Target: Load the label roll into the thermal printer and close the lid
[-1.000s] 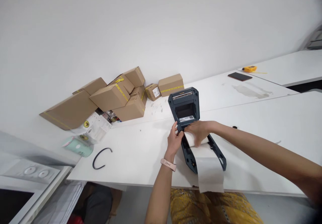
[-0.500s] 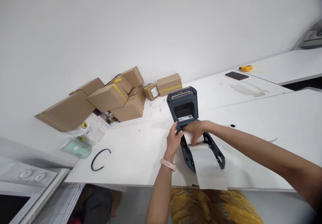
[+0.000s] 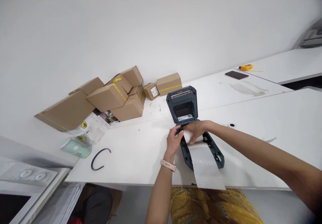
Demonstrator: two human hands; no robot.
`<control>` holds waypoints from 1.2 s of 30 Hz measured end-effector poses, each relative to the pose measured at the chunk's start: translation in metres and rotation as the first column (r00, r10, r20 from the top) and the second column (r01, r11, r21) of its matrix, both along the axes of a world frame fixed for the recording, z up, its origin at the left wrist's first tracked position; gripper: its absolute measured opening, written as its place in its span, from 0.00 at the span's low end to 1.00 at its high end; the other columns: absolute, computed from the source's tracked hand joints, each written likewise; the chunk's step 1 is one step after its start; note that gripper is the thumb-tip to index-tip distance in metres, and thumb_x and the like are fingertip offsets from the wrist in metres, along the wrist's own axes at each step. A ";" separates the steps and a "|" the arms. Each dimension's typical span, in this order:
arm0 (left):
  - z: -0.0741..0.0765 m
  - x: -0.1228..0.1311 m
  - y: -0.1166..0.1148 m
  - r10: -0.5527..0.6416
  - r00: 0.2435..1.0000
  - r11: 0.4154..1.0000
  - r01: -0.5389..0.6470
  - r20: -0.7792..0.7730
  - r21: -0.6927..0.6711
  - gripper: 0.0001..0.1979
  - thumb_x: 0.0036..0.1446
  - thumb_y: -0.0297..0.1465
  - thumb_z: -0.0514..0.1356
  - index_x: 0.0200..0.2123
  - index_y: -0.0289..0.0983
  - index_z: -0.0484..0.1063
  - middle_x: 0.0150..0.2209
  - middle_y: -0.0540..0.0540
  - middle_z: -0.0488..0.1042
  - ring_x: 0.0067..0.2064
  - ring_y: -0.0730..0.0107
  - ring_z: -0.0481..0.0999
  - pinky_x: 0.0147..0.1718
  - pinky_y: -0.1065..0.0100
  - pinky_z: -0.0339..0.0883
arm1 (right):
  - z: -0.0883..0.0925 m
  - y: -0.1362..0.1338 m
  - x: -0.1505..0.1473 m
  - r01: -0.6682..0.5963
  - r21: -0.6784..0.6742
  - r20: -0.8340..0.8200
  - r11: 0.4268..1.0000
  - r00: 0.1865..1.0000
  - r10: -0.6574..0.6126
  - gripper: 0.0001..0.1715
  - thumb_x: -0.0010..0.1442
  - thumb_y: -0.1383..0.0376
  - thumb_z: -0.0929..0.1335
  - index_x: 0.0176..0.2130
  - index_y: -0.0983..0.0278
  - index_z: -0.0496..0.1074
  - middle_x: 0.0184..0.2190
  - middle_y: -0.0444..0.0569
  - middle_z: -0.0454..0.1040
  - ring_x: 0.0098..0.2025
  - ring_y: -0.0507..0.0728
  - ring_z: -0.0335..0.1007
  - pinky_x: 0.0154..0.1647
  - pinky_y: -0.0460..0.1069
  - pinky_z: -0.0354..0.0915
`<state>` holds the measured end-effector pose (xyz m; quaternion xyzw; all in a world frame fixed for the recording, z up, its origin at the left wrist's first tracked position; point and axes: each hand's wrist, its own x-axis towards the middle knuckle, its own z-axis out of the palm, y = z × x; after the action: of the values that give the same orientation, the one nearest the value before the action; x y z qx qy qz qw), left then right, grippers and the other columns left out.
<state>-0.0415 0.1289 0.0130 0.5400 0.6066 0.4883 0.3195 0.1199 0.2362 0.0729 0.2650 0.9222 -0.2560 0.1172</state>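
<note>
A dark label printer (image 3: pixel 171 107) stands on the white table (image 3: pixel 130 157) with its lid tipped back. Inside its body lies a white label roll (image 3: pixel 187 136). From the roll a wide strip of white label paper (image 3: pixel 207 167) runs out over the front and hangs past the table edge. My left hand (image 3: pixel 173 142), with a pink band at the wrist, grips the printer's left side near the hinge. Reaching in from the right, my right hand (image 3: pixel 195 130) is closed over the roll. Some of its fingertips are hidden inside the printer.
Cardboard boxes (image 3: pixel 108 96) are piled at the back left by the wall. A black headband (image 3: pixel 93 158) and a green cylindrical container (image 3: pixel 76 148) lie at the left. Toward the right are a phone (image 3: pixel 236 74), a yellow tape measure (image 3: pixel 246 67) and a black-centred hole (image 3: pixel 231 125).
The right hand has shifted slightly left on the roll. The paper strip's hanging end has moved a little to the left. My left hand stays at the printer's side.
</note>
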 end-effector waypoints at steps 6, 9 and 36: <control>0.002 0.005 -0.001 0.020 0.999 1.000 -0.020 -0.029 0.015 0.17 0.62 0.38 0.60 0.51 0.39 0.77 0.57 0.39 0.75 0.59 0.56 0.73 0.60 0.56 0.64 | 0.005 -0.009 0.004 0.039 0.041 -0.039 0.998 0.999 -0.037 0.54 0.40 0.51 0.78 0.63 0.65 0.69 0.59 0.63 0.73 0.59 0.78 0.69 0.56 0.64 0.67; 0.001 0.009 -0.008 0.003 1.000 1.000 -0.003 0.000 -0.017 0.21 0.65 0.40 0.57 0.56 0.39 0.74 0.62 0.39 0.71 0.64 0.55 0.69 0.63 0.55 0.62 | 0.016 -0.013 0.021 0.074 0.072 -0.176 0.995 0.982 -0.060 0.44 0.48 0.49 0.76 0.60 0.62 0.71 0.59 0.60 0.73 0.60 0.75 0.69 0.57 0.63 0.67; 0.005 0.098 -0.164 -0.114 0.803 0.979 0.191 -0.585 0.070 0.36 0.65 0.36 0.58 0.73 0.43 0.49 0.73 0.43 0.50 0.73 0.45 0.50 0.71 0.40 0.47 | 0.087 0.003 0.046 0.498 -0.208 -0.861 0.842 0.315 -0.399 0.29 0.70 0.44 0.56 0.56 0.58 0.69 0.51 0.50 0.75 0.53 0.62 0.69 0.58 0.60 0.64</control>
<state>0.0562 -0.0348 0.0181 0.7288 0.5974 0.3109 0.1237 0.1661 0.2393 0.1602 0.3437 0.7458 -0.3318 -0.4643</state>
